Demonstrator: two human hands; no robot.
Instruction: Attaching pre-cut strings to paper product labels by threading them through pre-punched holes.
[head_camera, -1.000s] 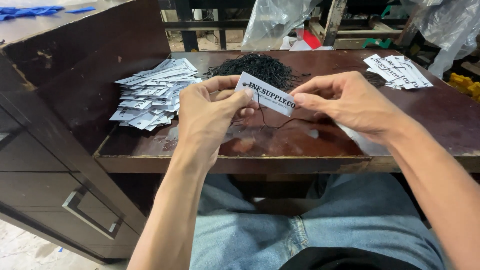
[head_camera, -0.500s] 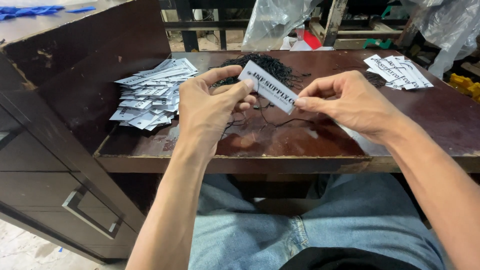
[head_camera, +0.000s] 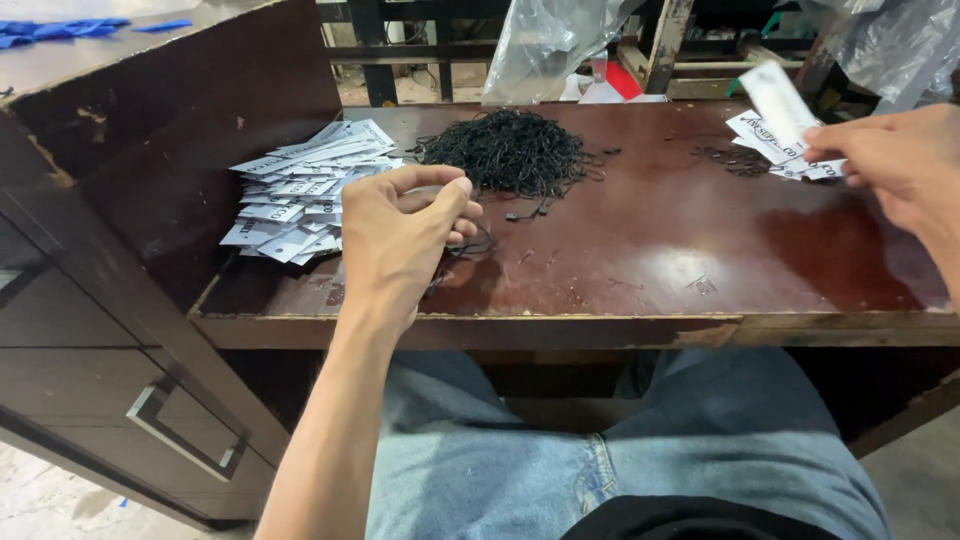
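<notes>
On the dark wooden table (head_camera: 640, 250), seen from the head camera, the left hand (head_camera: 400, 240) pinches a thin black string (head_camera: 478, 243). At two o'clock the right hand (head_camera: 895, 160) grips a white paper tag (head_camera: 778, 98) above the small tag stack (head_camera: 760, 135). Threading looks underway; joining them needs the hands brought together.

Bare reddish-brown tabletop (head_camera: 660, 250) runs open between the left hand (head_camera: 400, 240) and the right hand (head_camera: 890, 165); passage there unobstructed. Far side blocked by the black string heap (head_camera: 510, 150). Left flank closed by the white tag pile (head_camera: 300, 195) and the dark cabinet wall (head_camera: 190, 150). Smaller tag stack (head_camera: 765, 135) sits just beside the right hand.
</notes>
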